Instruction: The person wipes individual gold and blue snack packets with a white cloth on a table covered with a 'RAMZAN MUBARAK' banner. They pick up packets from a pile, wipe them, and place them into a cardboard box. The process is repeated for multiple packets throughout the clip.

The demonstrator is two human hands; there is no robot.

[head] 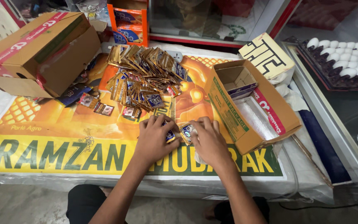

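Cardboard box (pixel 251 103) beside sachet heap (pixel 146 79)

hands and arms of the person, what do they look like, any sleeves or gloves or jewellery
Both are bare. The left hand and right hand wear no gloves, and no rings, watch or bracelet show on the fingers or wrists. The forearms are uncovered as far as the view reaches, with no sleeve edge in sight. Below them, dark clothing covers the person's legs.
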